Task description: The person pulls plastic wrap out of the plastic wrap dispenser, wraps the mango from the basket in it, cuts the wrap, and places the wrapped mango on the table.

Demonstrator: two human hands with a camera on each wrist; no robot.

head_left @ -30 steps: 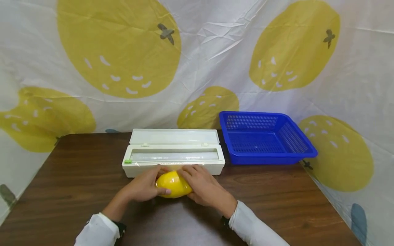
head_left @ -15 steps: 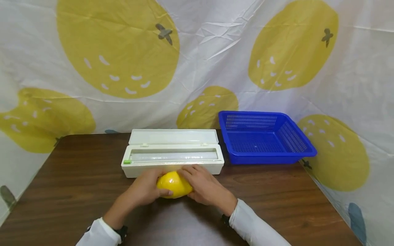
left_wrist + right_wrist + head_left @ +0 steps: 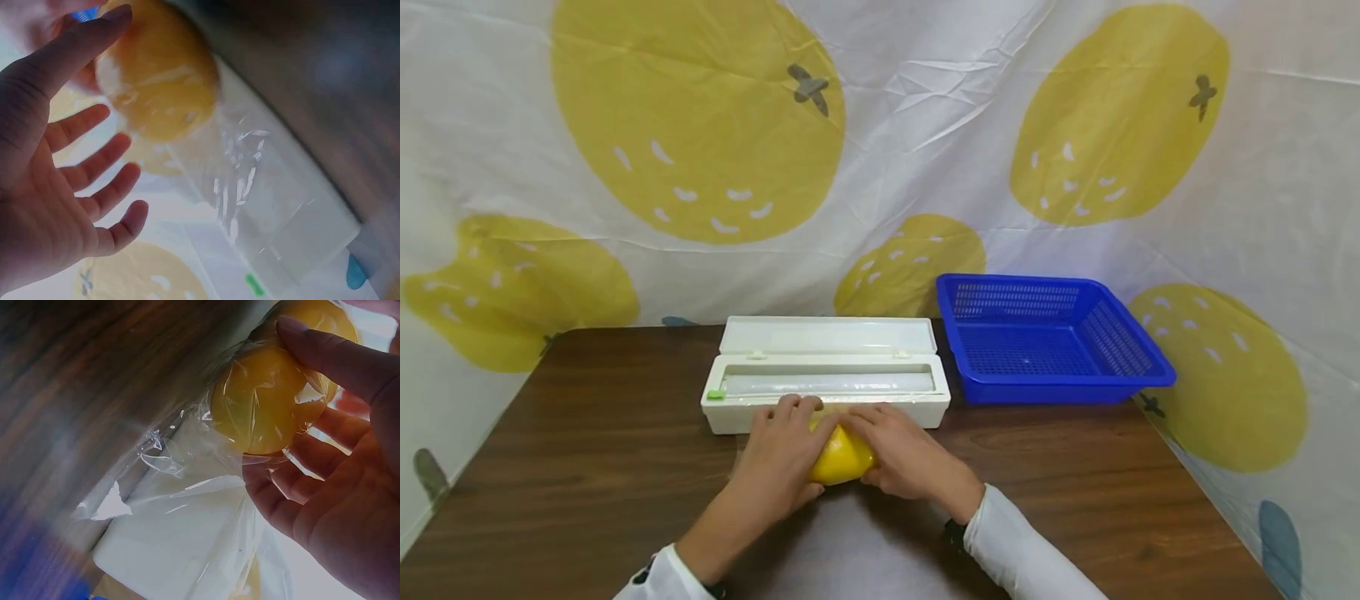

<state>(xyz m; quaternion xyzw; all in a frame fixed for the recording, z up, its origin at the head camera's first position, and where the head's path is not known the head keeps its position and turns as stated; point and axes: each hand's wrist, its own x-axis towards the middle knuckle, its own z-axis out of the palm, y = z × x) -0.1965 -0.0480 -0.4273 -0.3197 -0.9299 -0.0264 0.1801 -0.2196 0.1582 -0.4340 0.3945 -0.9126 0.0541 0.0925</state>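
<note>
A glossy yellow rounded fruit [image 3: 844, 460], its kind not clear, sits between both hands just in front of a white cling film dispenser [image 3: 726, 419]. Clear cling film [image 3: 244, 165] covers it and stretches loose toward the dispenser, crinkled at the sides. My right hand [image 3: 913, 457] grips the fruit, thumb on the near side and fingers curled under it in the right wrist view. My left hand [image 3: 778, 458] lies along its left side; in the left wrist view the thumb touches the fruit while the other fingers spread loosely away from it.
Behind the hands, the dispenser's lid [image 3: 827, 335] is raised, showing the film roll [image 3: 827, 383] inside. A green slider [image 3: 715, 394] sits at its left end. To the right stands a blue plastic basket [image 3: 1045, 392]. A lemon-print cloth [image 3: 910, 167] hangs behind the brown table [image 3: 587, 450].
My left hand has loosened from the fruit's left end and moved up and over it, fingers now toward the dispenser's front. The right hand keeps its grip on the fruit.
</note>
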